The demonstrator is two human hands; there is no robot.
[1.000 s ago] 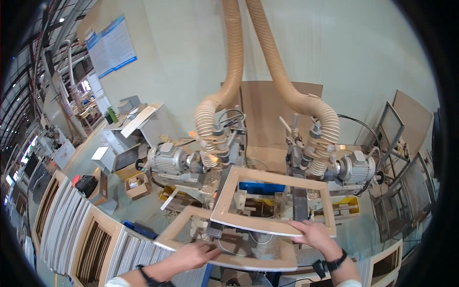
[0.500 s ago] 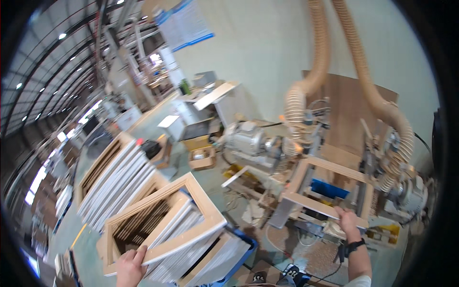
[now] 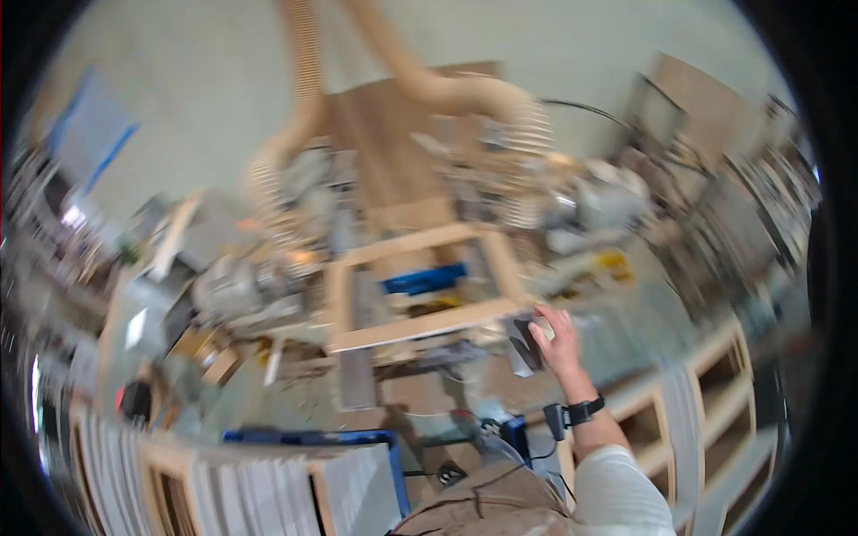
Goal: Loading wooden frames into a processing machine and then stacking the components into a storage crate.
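Observation:
A rectangular wooden frame (image 3: 424,332) lies across the machine in front of me, with a blue part (image 3: 424,279) visible through its opening. My right hand (image 3: 556,344) is at the frame's near right corner, beside a grey support bar (image 3: 523,347). Its thumb and fingers are apart and nothing shows between them; blur hides whether the fingertips touch the frame. A black strap (image 3: 585,409) circles that wrist. My left hand is out of view.
Stacked frames and panels (image 3: 259,491) stand at lower left by a blue pallet edge (image 3: 308,437). More frames (image 3: 719,384) stand at lower right. Motors (image 3: 612,201) flank the machine, and ribbed hoses (image 3: 308,71) hang above it. A cable (image 3: 509,469) crosses my front.
The view has swung right, smearing the picture. My left hand, earlier on a frame atop the stack, has left view. My right hand has shifted from the frame's front rail to its right corner.

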